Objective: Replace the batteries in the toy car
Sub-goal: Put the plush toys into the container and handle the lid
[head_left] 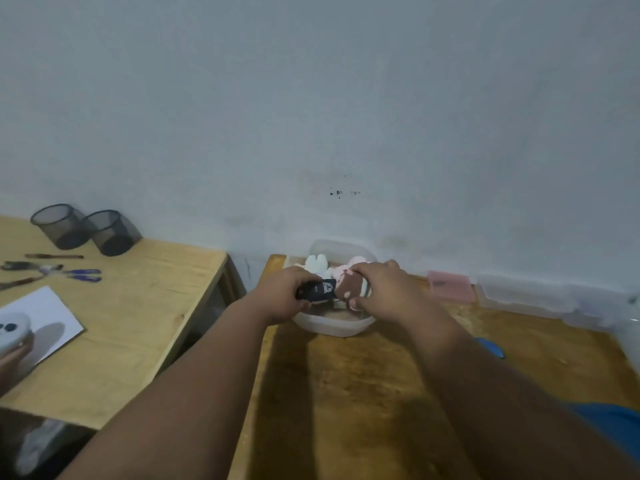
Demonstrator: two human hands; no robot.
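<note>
A small dark blue toy car (320, 290) with a white emblem is held over a clear plastic tub (332, 325) at the far side of the wooden table. My left hand (282, 296) grips the car's left end. My right hand (382, 289) is curled around a brownish part (349, 284) at the car's right end; what that part is stays unclear. No batteries are visible.
The tub holds white and pink plush toys (323, 266). A pink flat box (450, 285) and clear containers (530, 294) sit at the back right. A second table on the left carries two mesh cups (86, 230), scissors (52, 271) and paper (45, 317); another person's hand (12, 358) holds a white object there.
</note>
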